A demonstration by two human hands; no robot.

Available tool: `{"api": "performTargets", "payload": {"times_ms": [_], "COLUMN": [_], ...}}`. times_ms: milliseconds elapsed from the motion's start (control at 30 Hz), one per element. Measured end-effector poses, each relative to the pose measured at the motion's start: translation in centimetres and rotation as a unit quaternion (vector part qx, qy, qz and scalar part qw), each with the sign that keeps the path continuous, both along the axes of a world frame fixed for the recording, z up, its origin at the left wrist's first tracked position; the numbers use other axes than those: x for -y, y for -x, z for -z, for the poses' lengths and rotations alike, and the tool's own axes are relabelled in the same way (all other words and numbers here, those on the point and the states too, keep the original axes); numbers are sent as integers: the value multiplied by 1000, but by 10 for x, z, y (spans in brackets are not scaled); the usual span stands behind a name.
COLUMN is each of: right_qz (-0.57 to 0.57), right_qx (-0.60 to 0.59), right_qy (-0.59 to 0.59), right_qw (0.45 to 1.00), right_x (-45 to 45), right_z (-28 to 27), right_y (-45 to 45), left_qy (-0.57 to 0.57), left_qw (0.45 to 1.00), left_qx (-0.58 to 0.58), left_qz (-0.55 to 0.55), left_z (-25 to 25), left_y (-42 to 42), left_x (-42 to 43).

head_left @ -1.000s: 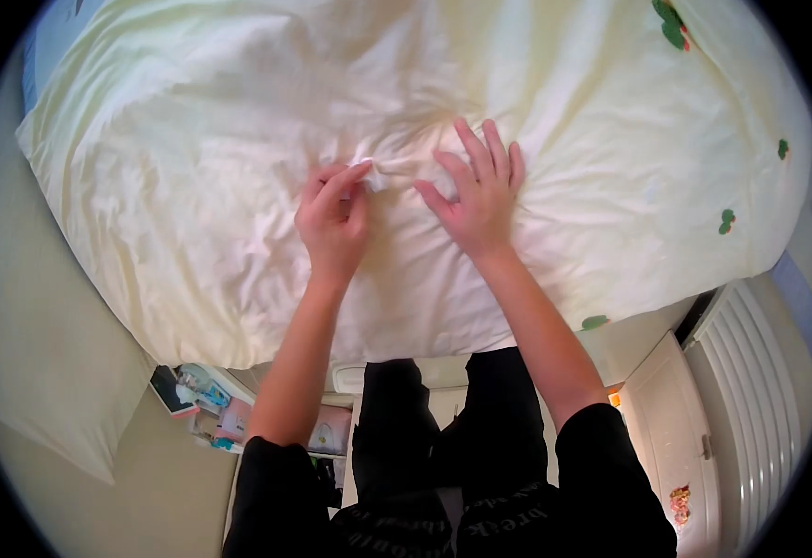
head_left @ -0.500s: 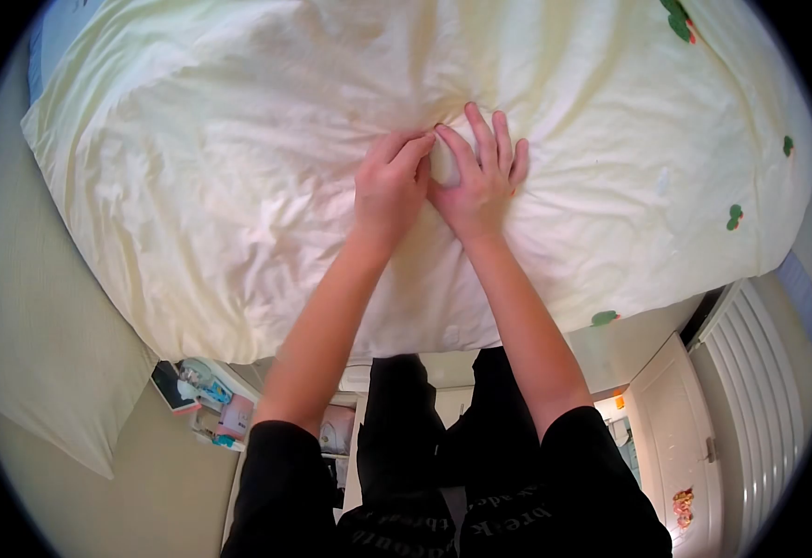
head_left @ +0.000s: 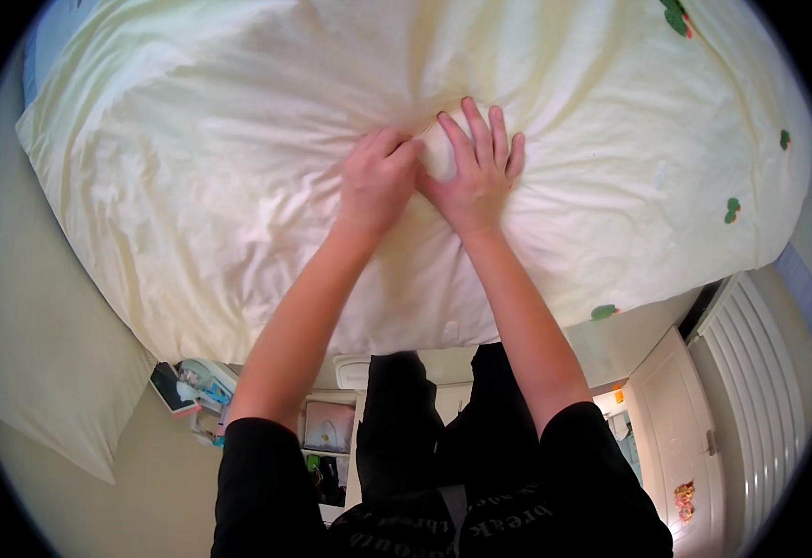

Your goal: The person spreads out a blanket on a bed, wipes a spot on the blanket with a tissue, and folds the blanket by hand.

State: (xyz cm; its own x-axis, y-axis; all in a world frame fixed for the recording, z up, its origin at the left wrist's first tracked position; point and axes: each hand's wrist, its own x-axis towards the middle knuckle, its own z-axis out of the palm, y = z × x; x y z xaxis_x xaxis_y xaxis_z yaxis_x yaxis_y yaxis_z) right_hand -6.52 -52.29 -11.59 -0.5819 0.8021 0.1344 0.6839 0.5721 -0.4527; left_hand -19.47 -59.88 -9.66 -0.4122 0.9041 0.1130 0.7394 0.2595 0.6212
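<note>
A cream duvet cover (head_left: 238, 186) with green cactus prints spreads over the bed in wrinkled folds. At its middle, my left hand (head_left: 378, 181) is closed, its fingertips pinching the fabric beside a short yellowish seam line; the exact bit between them is hidden. My right hand (head_left: 476, 172) lies flat on the cover just to the right, fingers spread. Its thumb points toward the left hand's fingers and comes close to them. A smooth, raised patch of fabric shows between the two hands.
At the left is a pale pillow (head_left: 52, 353). Below the bed edge stand a shelf unit with a pink box (head_left: 329, 427) and small items (head_left: 203, 386). A white door (head_left: 675, 437) and a white radiator (head_left: 750, 372) are at the lower right.
My left hand has shifted a little left and down, away from the right hand's index finger. My right hand stays spread on the cover, nearly in place.
</note>
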Motion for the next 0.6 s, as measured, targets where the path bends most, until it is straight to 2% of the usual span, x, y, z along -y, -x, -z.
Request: {"api": "performTargets", "payload": {"times_ms": [100,200,300,500,600], "right_qz": [1,-1,-14,3,-10], "right_qx": [21,15,47,2,35], "right_qy": [6,12,-35,-5,-26], "right_qw": [1000,1000,998,1000,999], "right_x": [0,0,-2,0,-2], "right_z": [-4,-2,4,1,4], "right_y": [1,0,-2,1,-2], "left_qy": [72,-11,-1,103,31], "left_qw": [997,1000,1000,995,999], "left_qx": [-6,5,-2,8,34], "left_qz": [-13,-5,-5,8,-10], "left_z": [-9,-5,0,-12,-7], "left_y": [7,-1,-10,8,-8], "left_x": [15,-6,-18,7,-11]}}
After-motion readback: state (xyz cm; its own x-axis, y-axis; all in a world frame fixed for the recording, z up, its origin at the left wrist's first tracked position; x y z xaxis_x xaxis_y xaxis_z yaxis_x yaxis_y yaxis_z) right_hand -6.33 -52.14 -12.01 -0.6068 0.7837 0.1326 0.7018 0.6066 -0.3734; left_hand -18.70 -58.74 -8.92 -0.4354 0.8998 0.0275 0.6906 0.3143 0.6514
